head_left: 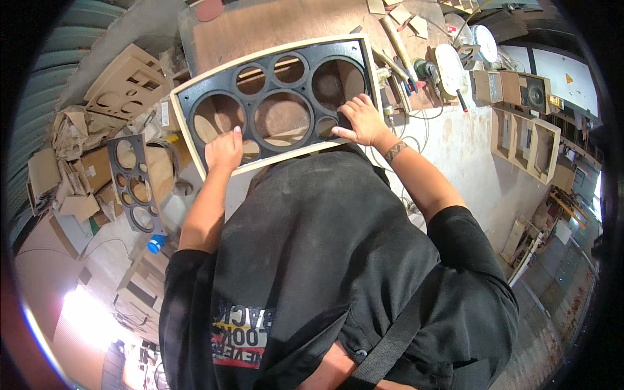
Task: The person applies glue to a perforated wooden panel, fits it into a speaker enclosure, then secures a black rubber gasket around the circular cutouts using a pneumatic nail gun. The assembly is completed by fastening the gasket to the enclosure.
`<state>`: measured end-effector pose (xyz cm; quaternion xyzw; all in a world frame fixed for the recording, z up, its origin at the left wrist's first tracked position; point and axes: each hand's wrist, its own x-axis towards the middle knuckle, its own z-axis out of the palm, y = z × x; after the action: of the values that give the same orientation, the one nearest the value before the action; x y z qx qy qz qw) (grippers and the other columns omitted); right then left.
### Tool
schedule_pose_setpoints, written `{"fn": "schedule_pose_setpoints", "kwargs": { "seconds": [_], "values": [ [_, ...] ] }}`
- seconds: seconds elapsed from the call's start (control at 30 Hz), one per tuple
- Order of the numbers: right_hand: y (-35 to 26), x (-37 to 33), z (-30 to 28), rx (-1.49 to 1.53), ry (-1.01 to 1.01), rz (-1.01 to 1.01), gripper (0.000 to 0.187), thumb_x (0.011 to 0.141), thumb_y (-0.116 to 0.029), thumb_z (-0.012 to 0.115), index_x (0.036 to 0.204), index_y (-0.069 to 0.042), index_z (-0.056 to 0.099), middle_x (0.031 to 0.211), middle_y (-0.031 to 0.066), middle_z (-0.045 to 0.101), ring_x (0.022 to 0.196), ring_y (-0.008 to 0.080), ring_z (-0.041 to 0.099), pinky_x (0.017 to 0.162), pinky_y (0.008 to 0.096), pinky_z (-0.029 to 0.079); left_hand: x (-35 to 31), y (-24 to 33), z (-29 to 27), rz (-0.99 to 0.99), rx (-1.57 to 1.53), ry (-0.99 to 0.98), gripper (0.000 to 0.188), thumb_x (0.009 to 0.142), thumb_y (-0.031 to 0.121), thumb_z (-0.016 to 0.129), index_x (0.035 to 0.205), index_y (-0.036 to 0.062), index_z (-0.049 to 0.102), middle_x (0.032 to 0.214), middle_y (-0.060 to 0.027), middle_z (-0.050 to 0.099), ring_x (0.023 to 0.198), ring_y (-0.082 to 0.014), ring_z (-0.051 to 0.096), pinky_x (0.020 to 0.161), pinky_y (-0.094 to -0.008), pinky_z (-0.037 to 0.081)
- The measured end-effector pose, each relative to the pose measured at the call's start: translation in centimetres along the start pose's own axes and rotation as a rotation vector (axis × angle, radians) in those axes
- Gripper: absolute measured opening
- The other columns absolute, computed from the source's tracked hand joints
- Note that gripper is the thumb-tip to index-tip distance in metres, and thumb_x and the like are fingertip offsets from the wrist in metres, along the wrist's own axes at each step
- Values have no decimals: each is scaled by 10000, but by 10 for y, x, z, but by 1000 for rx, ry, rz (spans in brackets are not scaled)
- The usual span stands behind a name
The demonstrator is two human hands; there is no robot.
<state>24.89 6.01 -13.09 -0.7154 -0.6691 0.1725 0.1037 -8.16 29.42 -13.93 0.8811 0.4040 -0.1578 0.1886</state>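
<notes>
Our left hand [221,156] is closed over the near left edge of a speaker cabinet [259,91], thumb stretched along its black front panel and the other fingers folded, their tips hidden. Our right hand [364,122] lies on the panel's right end, fingers partly bent by the rim of a large round cutout and thumb spread apart beside a small one; it touches the cabinet, but we cannot tell whether it clamps it.

The cabinet, a pale wooden frame around the panel, sits just in front of our black apron [312,208], its far side over the wooden workbench [240,29]. To our left stands another black panel with cutouts [148,188], and to our right, a pale open wooden frame [525,146].
</notes>
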Motion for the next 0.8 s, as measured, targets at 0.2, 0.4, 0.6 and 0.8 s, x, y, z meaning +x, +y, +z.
{"fn": "schedule_pose_setpoints", "kwargs": {
  "seconds": [0.2, 0.4, 0.6, 0.8],
  "values": [
    [-3, 1, -4, 9, -68, 38, 694, 911, -672, 582, 1105, -11, 667, 1050, 180, 662, 1077, 358, 590, 1087, 486, 359, 0, -1, 5, -17, -22, 9, 620, 1086, 444, 304, 881, 56, 741, 936, -217, 739, 904, -431, 705, 836, -544, 530],
    [-5, -7, -20, 57, 103, -21, 512, 993, -485, 589, 1207, -25, 657, 1200, 159, 671, 1221, 342, 574, 1163, 502, 319, 7, -3, 1, -69, -107, -43, 581, 1078, 485, 328, 1022, 64, 725, 1048, -237, 727, 1011, -418, 691, 895, -524, 515],
    [84, -52, -28, 214, 409, 502, 287, 959, -278, 643, 1091, -29, 699, 1080, 176, 718, 1105, 355, 654, 981, 488, 486, -16, 56, 10, -8, -268, 532, 361, 990, 304, 595, 1243, 48, 627, 1277, -171, 623, 1235, -373, 549, 1056, -508, 397],
    [231, -77, 15, -139, -7, 709, 379, 922, -255, 665, 1241, -51, 664, 1248, 191, 663, 1194, 370, 614, 1002, 501, 485, -25, 198, 48, 201, -471, 408, 490, 944, 327, 655, 1331, 40, 566, 1384, -177, 546, 1311, -393, 476, 1118, -526, 359]
  ]
}}
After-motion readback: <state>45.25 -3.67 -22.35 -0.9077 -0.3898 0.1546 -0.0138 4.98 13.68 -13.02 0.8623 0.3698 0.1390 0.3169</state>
